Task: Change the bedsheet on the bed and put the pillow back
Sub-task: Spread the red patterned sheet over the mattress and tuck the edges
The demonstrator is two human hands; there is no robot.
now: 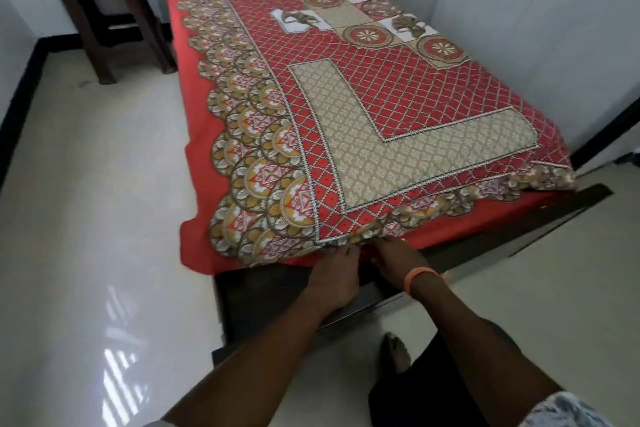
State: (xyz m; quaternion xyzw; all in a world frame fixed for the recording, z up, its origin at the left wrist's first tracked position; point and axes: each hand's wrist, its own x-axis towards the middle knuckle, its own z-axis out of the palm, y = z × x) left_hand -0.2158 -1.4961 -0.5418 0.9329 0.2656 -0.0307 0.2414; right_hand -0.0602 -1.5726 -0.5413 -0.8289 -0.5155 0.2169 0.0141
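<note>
Stool: a dark brown stool [100,10] stood on the floor at about 10 o'clock, just beside the head end of the bed.
Floor: glossy pale tiles [86,218] lay along the left side and reflected window light.
Bedsheet: the red patterned bedsheet [363,87] lay spread over the whole mattress, its scalloped border hanging down the left side and its foot edge bunched at the near end.
Long axis: the sheet ran from about 6 o'clock, by the person, up toward 12 o'clock at the headboard, the elephant panels nearer the far right.
Bed frame: the dark frame [485,246] showed bare below the foot edge.
Left hand: the left hand [334,274] lay at the foot edge near 6 o'clock, fingers reaching onto the cloth; whether they pinched it or only pressed it I could not tell.
Right hand: the right hand [393,258], an orange band [419,279] on its wrist, sat just beside the left, fingertips hidden under the sheet's edge, so its grasp could not be judged either.
Handling: the sheet looked thin, light and limp; it would likely wrinkle and slide, so the hem or corners seemed the best hold for tucking.
Pillow: none was in view.
</note>
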